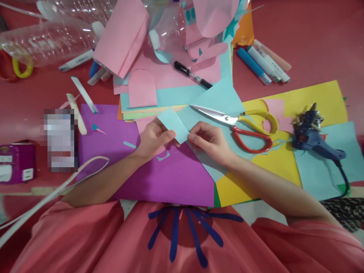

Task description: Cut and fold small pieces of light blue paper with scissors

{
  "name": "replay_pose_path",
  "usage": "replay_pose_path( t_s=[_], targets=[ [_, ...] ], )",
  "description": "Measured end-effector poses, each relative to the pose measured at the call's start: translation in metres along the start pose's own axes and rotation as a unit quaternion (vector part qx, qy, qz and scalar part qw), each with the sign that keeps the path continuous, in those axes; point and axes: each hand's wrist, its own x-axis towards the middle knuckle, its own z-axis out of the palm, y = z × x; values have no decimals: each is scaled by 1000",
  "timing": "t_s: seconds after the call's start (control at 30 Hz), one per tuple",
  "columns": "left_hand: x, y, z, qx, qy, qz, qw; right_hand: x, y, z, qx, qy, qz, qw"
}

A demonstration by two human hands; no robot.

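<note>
Two hands (155,138), one blue paper piece (174,123)

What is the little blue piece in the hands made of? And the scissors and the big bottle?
Blue piece: looks like thin matte craft paper, flat with cut edges. Scissors: shiny grey blades, probably metal; glossy yellow and red handles, likely plastic. Bottle: clear ribbed plastic, by its see-through look.

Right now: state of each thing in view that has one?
Left hand: pinching the blue slip.
Right hand: pinching the slip's other end.
Blue slip: held off the purple sheet, flat, unfolded.
Scissors: lying on paper, blades shut.
Glue gun: lying on its side, corded.
Black marker: capped.
Bottle: on its side, empty.
</note>
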Motion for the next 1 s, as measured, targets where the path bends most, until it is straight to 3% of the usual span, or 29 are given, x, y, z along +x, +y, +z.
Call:
replay_pose_path(
  t_s=[0.1,0.2,0.27,0.33,0.43,0.5,0.57,0.7,0.8,1.0],
  targets=[
    [-3,5,5,34,-93,-55,994,0,0,2,-1,-2,-10,1000],
    [-3,9,8,32,-90,-57,994,2,-10,-6,-80,-18,-47,996],
    [-1,10,7,12,-78,-61,995,-2,-25,-19,-205,-21,-74,976],
    [0,10,7,3,-67,-70,995,-10,-42,-37,-384,-13,-92,919],
    [0,11,6,-7,-62,-76,995,-35,-59,-70,-581,41,-94,807],
    [0,10,6,-15,-64,-72,995,-54,-59,-90,-670,68,-64,736],
    [0,9,5,-18,-68,-66,995,-70,-51,-107,-713,38,-23,700],
    [1,5,3,-16,-75,-68,995,-78,-31,-124,-738,-23,-7,674],
    [0,2,2,-9,-74,-69,995,-65,-23,-123,-754,-6,-2,657],
    [0,4,3,1,-73,-63,995,-43,-29,-118,-667,55,33,742]
  ],
)
